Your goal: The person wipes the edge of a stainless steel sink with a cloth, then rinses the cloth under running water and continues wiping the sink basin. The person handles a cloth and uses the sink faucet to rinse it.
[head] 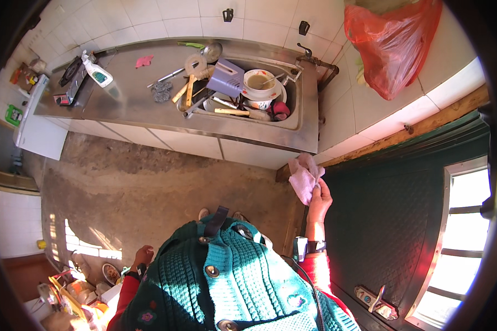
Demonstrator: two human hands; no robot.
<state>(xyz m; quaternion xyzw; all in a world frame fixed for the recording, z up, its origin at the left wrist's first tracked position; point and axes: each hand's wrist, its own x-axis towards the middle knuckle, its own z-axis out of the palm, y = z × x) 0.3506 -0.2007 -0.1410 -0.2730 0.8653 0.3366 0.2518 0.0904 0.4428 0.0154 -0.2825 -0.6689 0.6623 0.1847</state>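
A crumpled pink cloth hangs from the fingertips of my right hand, just off the front right corner of the steel counter. My left hand is low by my left side with its fingers loosely curled; whether it holds anything cannot be made out. Ahead is the sink, crowded with dishes. In it a patterned bowl holds murky liquid and a spoon, beside a purple plastic holder and wooden-handled utensils.
On the counter are a white spray bottle, a steel-wool scourer, a ladle and a pink scrap. A red plastic bag hangs at the upper right. The dark green door flanks my right arm. Clutter lies behind my left hand.
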